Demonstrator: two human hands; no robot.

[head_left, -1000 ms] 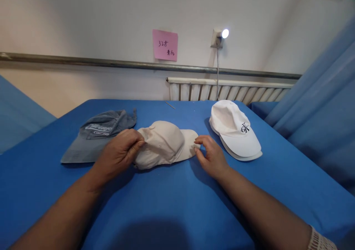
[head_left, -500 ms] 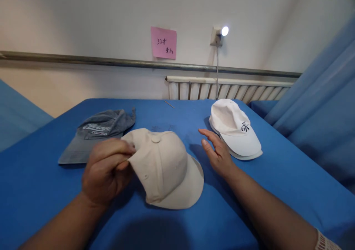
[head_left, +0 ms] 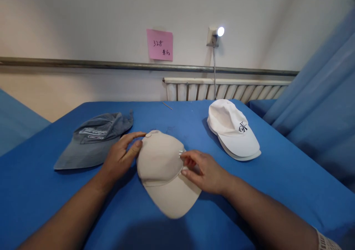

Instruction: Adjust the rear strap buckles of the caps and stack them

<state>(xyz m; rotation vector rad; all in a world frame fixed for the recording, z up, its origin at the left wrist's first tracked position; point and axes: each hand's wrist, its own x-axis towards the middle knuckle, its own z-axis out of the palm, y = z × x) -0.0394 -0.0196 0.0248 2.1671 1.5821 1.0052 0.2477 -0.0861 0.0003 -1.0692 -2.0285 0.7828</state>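
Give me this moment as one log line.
left hand: touching beige cap; right hand: at same cap, near brim; gray cap: on left; white cap: on right, apart from hands

1. I see the beige cap (head_left: 161, 161) turned around: a second ago its brim (head_left: 173, 198) pointed toward the right hand (head_left: 208, 172), and now it points toward my camera
2. The left hand (head_left: 122, 157) no longer pinches the back edge; its fingers have opened out and lie at the crown's left side, near the top button (head_left: 149, 134)
3. The right hand, clear of the cap half a second ago, has come in over its right side, fingertips where crown and brim meet
4. I can now make out small pale marks (head_left: 180, 154) on the crown beside those fingertips
5. Faint dark smudges (head_left: 170, 129) on the cloth (head_left: 149, 111), covered a second ago, now show behind the cap
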